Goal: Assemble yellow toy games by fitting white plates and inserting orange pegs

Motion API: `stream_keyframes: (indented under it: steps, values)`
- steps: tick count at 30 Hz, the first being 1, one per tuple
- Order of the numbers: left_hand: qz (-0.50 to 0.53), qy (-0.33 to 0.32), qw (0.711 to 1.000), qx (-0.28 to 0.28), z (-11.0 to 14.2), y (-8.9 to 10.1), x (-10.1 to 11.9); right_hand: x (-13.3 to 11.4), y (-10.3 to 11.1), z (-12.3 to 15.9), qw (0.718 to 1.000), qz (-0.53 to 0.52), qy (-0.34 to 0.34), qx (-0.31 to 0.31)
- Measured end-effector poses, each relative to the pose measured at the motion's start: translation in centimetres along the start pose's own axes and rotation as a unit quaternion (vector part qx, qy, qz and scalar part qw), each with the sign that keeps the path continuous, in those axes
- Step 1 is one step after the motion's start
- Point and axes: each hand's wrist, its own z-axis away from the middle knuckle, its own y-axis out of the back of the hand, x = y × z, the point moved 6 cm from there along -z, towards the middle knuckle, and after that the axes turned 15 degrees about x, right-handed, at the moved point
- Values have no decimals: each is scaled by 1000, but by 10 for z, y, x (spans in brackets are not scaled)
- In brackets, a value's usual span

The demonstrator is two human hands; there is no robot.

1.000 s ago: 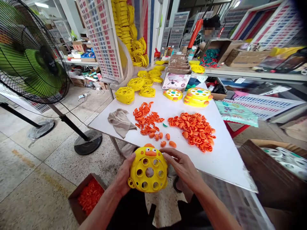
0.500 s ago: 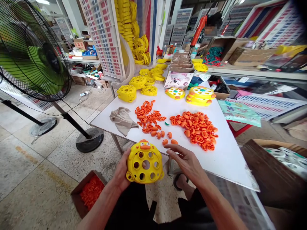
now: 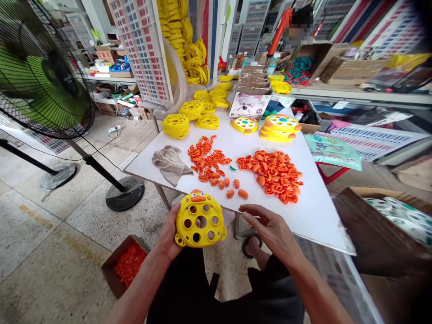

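Observation:
My left hand (image 3: 169,231) grips a round yellow chick-faced toy shell (image 3: 200,220) with several holes and an orange beak, held just below the near edge of the white table (image 3: 313,216). My right hand (image 3: 270,229) hovers to the right of the shell, fingers spread and empty, close to the table edge. Just beyond it lie a few loose orange pieces (image 3: 232,189). Two heaps of orange parts sit further back, one at the left (image 3: 206,158) and one at the right (image 3: 275,174).
A grey cloth (image 3: 169,163) lies at the table's left. Yellow shells (image 3: 189,118) and finished toys (image 3: 278,128) stand at the far edge. A floor box of orange parts (image 3: 130,263) is under my left arm. A big fan (image 3: 43,72) stands left; a person sits far behind.
My left hand has carried the yellow shell a little to the left and up. My right hand has come off the shell and now hangs open beside it.

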Motion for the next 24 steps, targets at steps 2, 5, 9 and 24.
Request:
stream_keyframes:
  steps: [2, 5, 9, 24]
  values:
    - [-6, -6, 1000, 12, 2, 0, 1, 7, 6, 3, 1000, -6, 3, 7]
    - [-20, -22, 999, 18, 5, 0, 3, 19, 21, 4, 998, 21, 19, 59]
    - [-36, -46, 998, 25, 1, 2, 4, 19, 39, -7, 979, 112, 94, 142]
    - [-29, -47, 998, 0, -8, -3, 2, 9, -3, -66, 914, 323, 219, 114]
